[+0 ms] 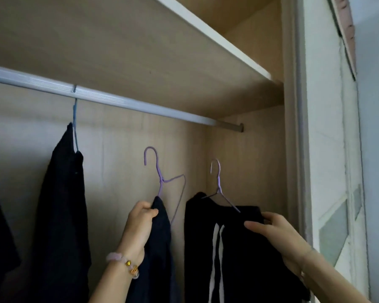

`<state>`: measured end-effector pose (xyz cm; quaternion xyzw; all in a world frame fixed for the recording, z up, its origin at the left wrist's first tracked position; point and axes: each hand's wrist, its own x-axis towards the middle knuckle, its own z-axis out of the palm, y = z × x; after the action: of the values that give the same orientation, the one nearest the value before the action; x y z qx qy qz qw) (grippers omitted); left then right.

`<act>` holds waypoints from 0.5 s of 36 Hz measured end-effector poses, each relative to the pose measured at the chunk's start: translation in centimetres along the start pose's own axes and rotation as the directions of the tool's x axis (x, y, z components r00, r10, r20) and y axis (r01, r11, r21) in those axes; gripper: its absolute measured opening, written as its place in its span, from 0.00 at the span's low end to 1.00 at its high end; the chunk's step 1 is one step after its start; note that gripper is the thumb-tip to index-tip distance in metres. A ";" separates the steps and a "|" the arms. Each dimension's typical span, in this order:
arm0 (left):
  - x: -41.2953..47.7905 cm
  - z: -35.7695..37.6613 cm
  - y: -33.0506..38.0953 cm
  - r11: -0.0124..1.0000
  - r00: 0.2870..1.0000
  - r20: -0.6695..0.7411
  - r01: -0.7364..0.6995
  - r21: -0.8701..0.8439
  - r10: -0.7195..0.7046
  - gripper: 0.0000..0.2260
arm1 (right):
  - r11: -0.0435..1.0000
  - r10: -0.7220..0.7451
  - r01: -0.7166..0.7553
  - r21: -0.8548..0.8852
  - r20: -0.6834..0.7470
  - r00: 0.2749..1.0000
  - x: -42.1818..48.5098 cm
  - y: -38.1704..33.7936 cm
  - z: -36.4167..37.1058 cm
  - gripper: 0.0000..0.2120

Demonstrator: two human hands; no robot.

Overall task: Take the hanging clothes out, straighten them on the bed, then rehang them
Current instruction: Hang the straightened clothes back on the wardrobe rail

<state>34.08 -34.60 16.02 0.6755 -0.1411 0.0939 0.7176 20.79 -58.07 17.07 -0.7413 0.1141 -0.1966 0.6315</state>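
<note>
Head view: left hand (pixel 140 219) grips a dark garment (pixel 160 237) by the shoulder, on a purple hanger (pixel 160 180). Right hand (pixel 276 232) pinches a striped garment (pixel 239 248) on a pale hanger (pixel 218 184). Both hooks upright, free, below the rail (pixel 140 106) overhead. Purple hook sits nearer the rail.

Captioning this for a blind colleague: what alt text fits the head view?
The left hand grips a dark garment on a purple hanger and the right hand holds a white-striped dark garment on a lilac hanger, both off the wardrobe rail. A third garment hangs from it.
</note>
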 end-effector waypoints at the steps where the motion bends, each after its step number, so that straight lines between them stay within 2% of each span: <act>1: 0.5 -0.1 0.3 1.000 1.000 -0.003 -0.013 0.026 0.013 0.08 | 0.999 -0.037 0.037 0.017 0.003 0.999 1.1 -0.7 0.2 0.06; 5: 2.4 -0.6 2.1 0.991 0.996 -0.045 -0.073 0.109 0.078 0.09 | 0.984 -0.155 0.152 0.094 0.024 0.988 5.7 -4.0 1.0 0.04; 12: 4.6 -1.0 7.0 0.955 0.970 -0.155 -0.140 0.262 0.185 0.10 | 0.944 -0.251 0.235 0.233 0.042 0.967 14.0 -10.0 2.1 0.18; 18: 5.6 -1.4 9.4 0.893 0.929 -0.253 -0.141 0.427 0.269 0.10 | 0.930 -0.315 0.292 0.223 0.073 0.946 18.9 -13.6 2.8 0.25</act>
<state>36.39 -32.86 26.70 0.7665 -0.0772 0.3003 0.5624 37.93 -61.07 32.88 -0.6891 -0.0574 -0.2626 0.6730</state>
